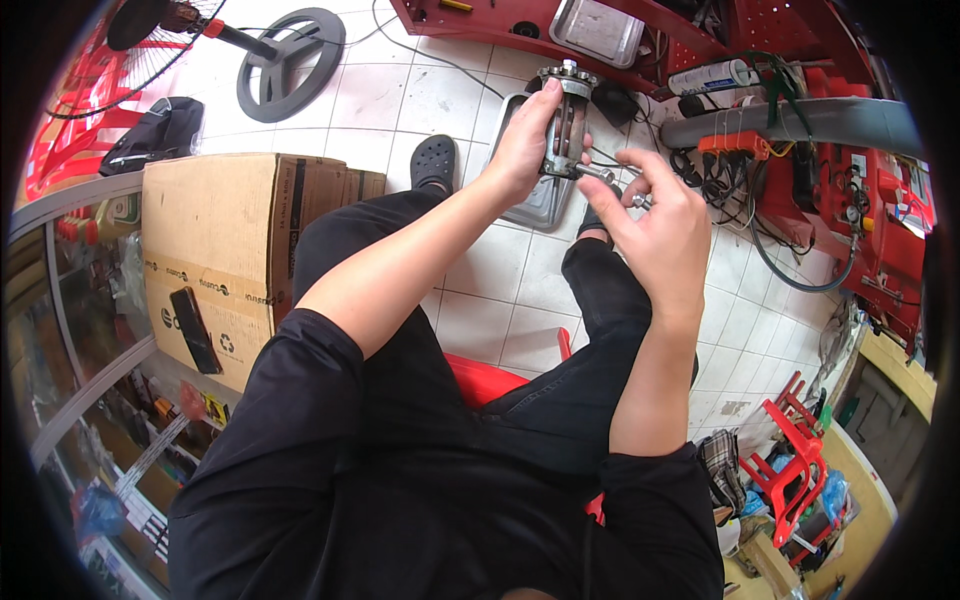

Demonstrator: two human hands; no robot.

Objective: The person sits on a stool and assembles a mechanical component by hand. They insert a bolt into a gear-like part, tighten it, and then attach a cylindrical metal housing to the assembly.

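My left hand is wrapped around a greasy metal part, held roughly upright in front of me. The part has a slotted cylindrical body, a toothed ring near its top and a hex-shaped end above that. From its lower end a short metal rod sticks out to the right. My right hand is beside that end, its thumb close to the rod and its fingers curled. A shiny metal piece shows between those fingers; most of it is hidden, so its kind cannot be made out.
Below the held part, a metal tray lies on the tiled floor. A cardboard box with a phone on top stands left. Ahead is a red workbench; at right, a red machine with hoses and cables. A fan base stands far left.
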